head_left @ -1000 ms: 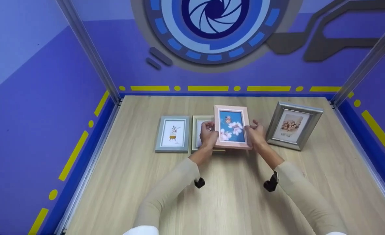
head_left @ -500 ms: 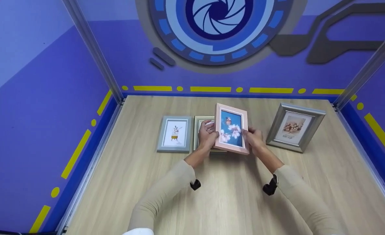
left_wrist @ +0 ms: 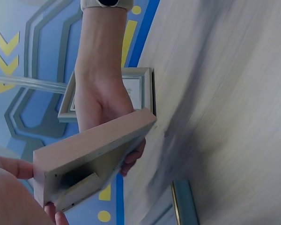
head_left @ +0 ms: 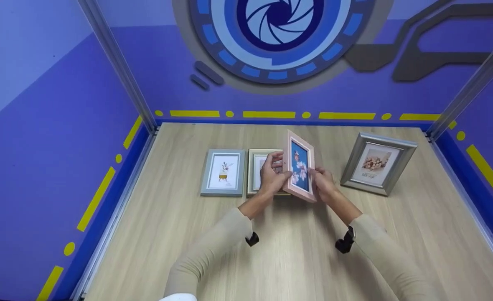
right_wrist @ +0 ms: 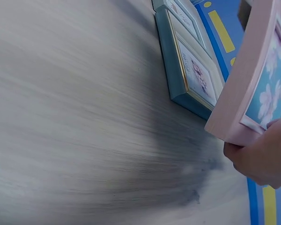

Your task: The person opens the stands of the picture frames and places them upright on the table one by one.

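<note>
Both hands hold a pink picture frame [head_left: 289,167] with a blossom picture on blue, raised and tilted above the table. My left hand [head_left: 273,177] grips its left edge, thumb in front and fingers behind. On the opposite side my right hand [head_left: 325,184] pinches the edge, its thumb on the front. In the left wrist view the back of the pink frame [left_wrist: 91,140] shows a recess with a backing piece. The right wrist view has its front, with my right hand [right_wrist: 267,154] at a lower corner. A gold-edged frame [head_left: 250,184] lies behind my left hand, partly hidden.
A grey-blue frame [head_left: 205,173] with a plant picture lies left of the gold-edged one. On the right a silver frame [head_left: 351,163] stands propped up. The wooden table [head_left: 288,259] is bounded by purple-blue walls [head_left: 138,75] at its back and sides.
The pink frame has turned about its upright axis, from facing the head camera to facing rightward. My left hand has shifted a little right with it; the other frames stay put.
</note>
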`<state>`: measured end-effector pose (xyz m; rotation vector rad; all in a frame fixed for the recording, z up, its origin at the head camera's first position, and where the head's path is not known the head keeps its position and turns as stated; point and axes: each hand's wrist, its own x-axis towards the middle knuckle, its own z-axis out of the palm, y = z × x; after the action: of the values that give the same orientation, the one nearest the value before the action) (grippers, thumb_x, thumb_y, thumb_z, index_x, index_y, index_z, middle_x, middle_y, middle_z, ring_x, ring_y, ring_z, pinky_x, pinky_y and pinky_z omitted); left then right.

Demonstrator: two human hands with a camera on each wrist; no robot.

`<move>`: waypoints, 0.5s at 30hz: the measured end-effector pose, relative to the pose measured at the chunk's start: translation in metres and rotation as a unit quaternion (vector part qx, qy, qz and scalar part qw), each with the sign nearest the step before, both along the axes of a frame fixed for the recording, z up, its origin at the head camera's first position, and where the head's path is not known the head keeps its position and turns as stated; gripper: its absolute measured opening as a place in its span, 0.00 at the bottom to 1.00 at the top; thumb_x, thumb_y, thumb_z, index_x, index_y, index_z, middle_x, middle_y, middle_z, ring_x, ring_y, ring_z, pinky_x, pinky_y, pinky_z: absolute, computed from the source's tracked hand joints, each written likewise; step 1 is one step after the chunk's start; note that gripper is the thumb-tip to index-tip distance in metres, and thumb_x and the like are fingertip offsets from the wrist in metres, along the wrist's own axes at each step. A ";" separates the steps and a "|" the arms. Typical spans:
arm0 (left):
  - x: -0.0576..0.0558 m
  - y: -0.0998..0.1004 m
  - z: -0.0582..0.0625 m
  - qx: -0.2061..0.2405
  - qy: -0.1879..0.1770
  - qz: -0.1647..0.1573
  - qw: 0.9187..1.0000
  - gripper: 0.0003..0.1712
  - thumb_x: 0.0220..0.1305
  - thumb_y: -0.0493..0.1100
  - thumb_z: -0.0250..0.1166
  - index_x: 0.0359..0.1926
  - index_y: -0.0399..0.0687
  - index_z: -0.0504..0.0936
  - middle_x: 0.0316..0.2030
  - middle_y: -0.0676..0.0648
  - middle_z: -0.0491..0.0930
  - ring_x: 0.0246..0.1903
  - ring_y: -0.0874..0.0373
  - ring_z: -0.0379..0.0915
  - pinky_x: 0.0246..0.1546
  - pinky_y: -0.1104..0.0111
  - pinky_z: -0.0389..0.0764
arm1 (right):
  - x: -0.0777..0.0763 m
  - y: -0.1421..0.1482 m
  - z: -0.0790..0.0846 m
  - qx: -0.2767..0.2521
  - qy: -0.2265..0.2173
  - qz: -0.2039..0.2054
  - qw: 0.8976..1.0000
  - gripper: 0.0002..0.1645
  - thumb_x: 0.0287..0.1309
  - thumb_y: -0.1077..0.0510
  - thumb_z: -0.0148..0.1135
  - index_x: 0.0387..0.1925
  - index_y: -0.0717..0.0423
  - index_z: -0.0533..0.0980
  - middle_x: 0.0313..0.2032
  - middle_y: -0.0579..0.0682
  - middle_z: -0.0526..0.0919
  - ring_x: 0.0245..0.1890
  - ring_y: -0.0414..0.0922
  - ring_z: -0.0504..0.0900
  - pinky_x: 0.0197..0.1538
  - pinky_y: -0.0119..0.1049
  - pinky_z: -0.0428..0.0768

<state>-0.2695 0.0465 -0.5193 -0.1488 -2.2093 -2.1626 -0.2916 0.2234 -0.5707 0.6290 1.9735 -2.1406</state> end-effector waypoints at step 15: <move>0.015 0.007 0.019 -0.092 0.112 -0.126 0.981 0.29 0.53 0.31 0.66 0.59 0.47 0.74 0.55 0.46 0.76 0.56 0.49 0.70 0.53 0.67 0.72 | 0.012 0.003 -0.002 -0.164 0.012 0.061 0.984 0.15 0.71 0.61 0.39 0.50 0.68 0.66 0.33 0.50 0.76 0.35 0.44 0.73 0.38 0.36 0.75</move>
<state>-0.2545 0.0537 -0.5000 -0.6782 -2.3599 -1.9270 -0.2799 0.2260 -0.5725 0.4156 1.5692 -2.3299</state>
